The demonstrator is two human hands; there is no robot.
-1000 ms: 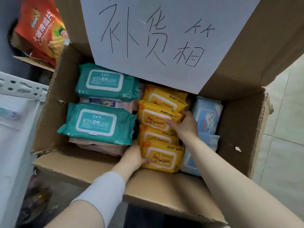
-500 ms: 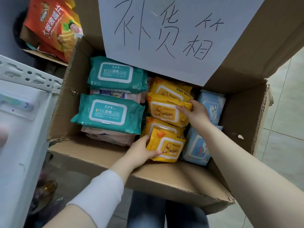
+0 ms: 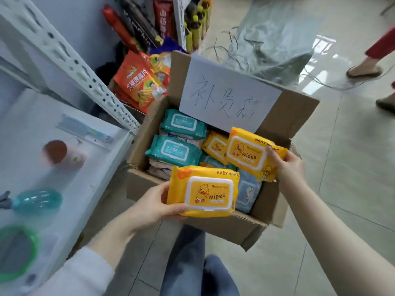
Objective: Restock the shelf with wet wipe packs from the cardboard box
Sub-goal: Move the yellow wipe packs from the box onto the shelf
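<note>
Two yellow wipe packs are up out of the cardboard box (image 3: 192, 223). The nearer yellow pack (image 3: 203, 191) sits above the box's front edge, the left hand (image 3: 154, 205) clamped on its left end. The farther yellow pack (image 3: 252, 153) hangs over the box's right side, pinched at its right end by the right hand (image 3: 287, 165). Teal packs (image 3: 174, 149) and a blue pack (image 3: 248, 193) lie inside. The white shelf (image 3: 53, 167) stands just left.
</note>
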